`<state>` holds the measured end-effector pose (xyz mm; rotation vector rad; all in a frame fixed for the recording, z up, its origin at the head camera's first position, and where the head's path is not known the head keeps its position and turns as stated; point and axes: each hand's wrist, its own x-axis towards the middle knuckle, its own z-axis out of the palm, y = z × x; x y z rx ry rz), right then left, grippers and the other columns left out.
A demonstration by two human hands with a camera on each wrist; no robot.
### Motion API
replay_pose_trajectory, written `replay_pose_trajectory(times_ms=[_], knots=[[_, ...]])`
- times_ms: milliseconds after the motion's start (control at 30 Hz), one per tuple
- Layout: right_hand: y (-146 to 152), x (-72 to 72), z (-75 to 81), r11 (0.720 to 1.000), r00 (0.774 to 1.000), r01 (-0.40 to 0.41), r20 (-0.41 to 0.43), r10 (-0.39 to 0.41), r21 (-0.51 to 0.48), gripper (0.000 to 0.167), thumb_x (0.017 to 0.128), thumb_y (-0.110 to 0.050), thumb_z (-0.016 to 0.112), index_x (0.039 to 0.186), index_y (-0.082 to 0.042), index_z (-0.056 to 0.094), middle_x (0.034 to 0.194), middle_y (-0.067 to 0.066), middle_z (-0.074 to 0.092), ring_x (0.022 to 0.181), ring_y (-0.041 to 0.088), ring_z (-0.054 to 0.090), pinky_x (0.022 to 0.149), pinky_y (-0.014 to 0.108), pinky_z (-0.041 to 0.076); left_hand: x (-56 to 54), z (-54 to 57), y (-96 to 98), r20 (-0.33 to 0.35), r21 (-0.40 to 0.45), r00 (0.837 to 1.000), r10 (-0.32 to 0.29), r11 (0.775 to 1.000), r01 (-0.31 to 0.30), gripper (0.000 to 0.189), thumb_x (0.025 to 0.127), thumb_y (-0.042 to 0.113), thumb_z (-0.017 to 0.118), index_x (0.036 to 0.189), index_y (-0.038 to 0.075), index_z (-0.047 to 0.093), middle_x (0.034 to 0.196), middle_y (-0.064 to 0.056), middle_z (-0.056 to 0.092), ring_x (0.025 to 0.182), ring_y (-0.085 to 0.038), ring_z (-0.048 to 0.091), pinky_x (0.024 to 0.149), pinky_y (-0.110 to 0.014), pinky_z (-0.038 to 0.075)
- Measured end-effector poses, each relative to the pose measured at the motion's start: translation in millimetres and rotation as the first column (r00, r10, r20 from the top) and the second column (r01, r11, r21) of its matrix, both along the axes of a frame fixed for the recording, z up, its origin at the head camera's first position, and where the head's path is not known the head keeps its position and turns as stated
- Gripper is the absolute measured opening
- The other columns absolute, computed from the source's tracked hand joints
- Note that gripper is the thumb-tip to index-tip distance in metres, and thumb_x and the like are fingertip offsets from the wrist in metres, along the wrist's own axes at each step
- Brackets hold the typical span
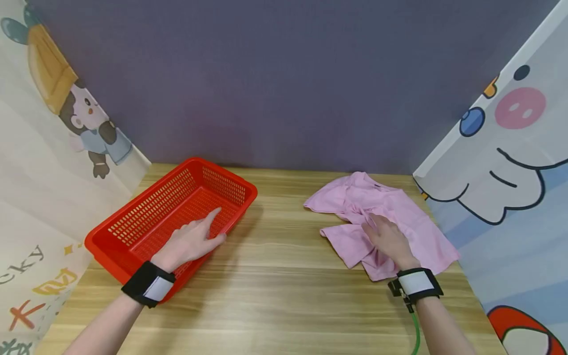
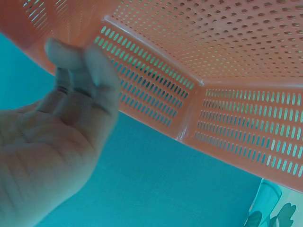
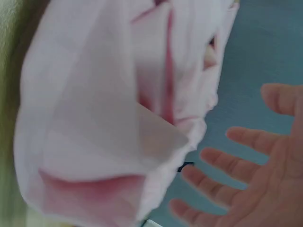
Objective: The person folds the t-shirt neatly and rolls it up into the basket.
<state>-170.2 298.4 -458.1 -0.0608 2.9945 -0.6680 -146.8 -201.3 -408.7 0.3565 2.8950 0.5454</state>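
My left hand [image 1: 191,241] is over the near right side of a red plastic basket [image 1: 204,197], its index finger stretched out and its thumb apart. In the left wrist view, the relaxed left hand [image 2: 71,118] holds nothing in front of the basket's slotted wall [image 2: 147,90]. A crumpled pink shirt [image 1: 412,217] lies on the right of the table, partly folded over itself. Above it is my right hand [image 1: 390,241], which hides part of the cloth. The right wrist view has the right hand's fingers spread, apart from the shirt [image 3: 90,118].
A wood-grain table [image 1: 279,276] spreads beneath everything. Behind it rises a dark grey-blue partition [image 1: 284,88]. Printed cartoon curtains stand at the left [image 1: 53,182] and right [image 1: 497,197] sides. A green cable [image 1: 416,330] hangs from the right wrist strap.
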Motion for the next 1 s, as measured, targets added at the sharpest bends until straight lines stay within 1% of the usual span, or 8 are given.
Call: replay_pose_trajectory(times_ms=[100, 200, 300, 433, 600, 733, 833, 1000], knots=[[-1, -3.6, -13.8, 1.0, 0.998, -0.005, 0.067, 0.004, 0.011, 0.069, 0.104, -0.045, 0.043, 0.152, 0.004, 0.036, 0.147, 0.038, 0.042, 0.129, 0.06, 0.046, 0.105, 0.069, 0.039, 0.0, -0.6, -0.2, -0.001, 0.038, 1.0, -0.027, 0.999, 0.027, 0.07, 0.095, 0.036, 0.064, 0.154, 0.011, 0.036, 0.072, -0.001, 0.055, 0.06, -0.014, 0.047, 0.047, -0.027, 0.036], [-3, -3.3, -26.7, 0.999, 0.991, -0.027, 0.132, 0.022, 0.035, 0.072, 0.103, -0.046, 0.044, 0.154, 0.003, 0.031, 0.147, 0.041, 0.04, 0.133, 0.064, 0.038, 0.105, 0.073, 0.036, 0.1, -1.8, -2.3, -0.024, 0.064, 0.999, -0.048, 0.997, 0.05, 0.065, 0.095, 0.033, 0.067, 0.149, 0.01, 0.042, 0.065, 0.003, 0.049, 0.056, -0.01, 0.041, 0.047, -0.024, 0.032], [-6, -1.4, -33.9, 0.999, 0.978, -0.028, 0.207, 0.021, 0.031, 0.078, 0.102, -0.052, 0.044, 0.157, -0.001, 0.024, 0.154, 0.039, 0.031, 0.143, 0.065, 0.019, 0.108, 0.078, 0.026, -0.7, -3.7, -5.6, -0.063, 0.075, 0.997, -0.046, 0.996, 0.05, 0.059, 0.095, 0.03, 0.069, 0.144, 0.008, 0.045, 0.062, 0.003, 0.047, 0.053, -0.011, 0.038, 0.046, -0.024, 0.03], [-9, 1.7, -34.5, 0.999, 0.97, -0.015, 0.244, 0.008, 0.03, 0.08, 0.101, -0.056, 0.045, 0.159, -0.007, 0.02, 0.159, 0.04, 0.017, 0.144, 0.066, 0.01, 0.105, 0.083, 0.023, -4.0, -5.5, -9.3, -0.105, 0.049, 0.994, 0.006, 0.999, -0.001, 0.058, 0.096, 0.027, 0.067, 0.144, 0.007, 0.041, 0.069, -0.006, 0.055, 0.053, -0.016, 0.044, 0.046, -0.027, 0.036], [-14, 4.5, -35.2, 0.998, 0.962, -0.034, 0.272, 0.02, 0.045, 0.081, 0.1, -0.056, 0.047, 0.16, -0.01, 0.019, 0.16, 0.041, 0.005, 0.142, 0.071, 0.004, 0.097, 0.089, 0.02, -11.9, -3.0, -14.2, -0.1, -0.031, 0.99, 0.098, 0.994, -0.102, 0.061, 0.099, 0.025, 0.062, 0.149, 0.008, 0.032, 0.101, -0.024, 0.067, 0.06, -0.025, 0.055, 0.051, -0.038, 0.049], [-20, 6.8, -39.1, 0.999, 0.954, -0.043, 0.297, 0.033, 0.03, 0.079, 0.1, -0.056, 0.048, 0.161, -0.013, 0.02, 0.162, 0.037, 0.003, 0.142, 0.071, -0.001, 0.096, 0.091, 0.015, -21.8, 2.4, -20.5, -0.095, -0.099, 0.984, 0.149, 0.982, -0.158, 0.052, 0.1, 0.025, 0.058, 0.144, 0.007, 0.035, 0.091, -0.023, 0.065, 0.056, -0.031, 0.054, 0.051, -0.042, 0.044], [-24, 6.8, -40.6, 0.999, 0.953, -0.05, 0.299, 0.044, 0.013, 0.077, 0.099, -0.055, 0.05, 0.16, -0.016, 0.023, 0.163, 0.036, 0.004, 0.141, 0.071, -0.002, 0.096, 0.091, 0.014, -31.0, 6.2, -27.5, -0.09, -0.12, 0.981, 0.174, 0.975, -0.185, 0.04, 0.101, 0.024, 0.056, 0.131, 0.003, 0.041, 0.08, -0.02, 0.063, 0.056, -0.035, 0.055, 0.052, -0.045, 0.041], [-31, 6.9, -37.4, 0.997, 0.953, -0.074, 0.296, 0.069, 0.005, 0.076, 0.098, -0.053, 0.053, 0.159, -0.016, 0.027, 0.163, 0.036, 0.005, 0.142, 0.071, -0.002, 0.095, 0.092, 0.016, -45.3, 9.0, -39.8, -0.013, -0.126, 0.971, 0.24, 0.963, -0.239, 0.037, 0.102, 0.024, 0.054, 0.12, -0.004, 0.04, 0.078, -0.022, 0.059, 0.063, -0.039, 0.056, 0.064, -0.053, 0.044]])
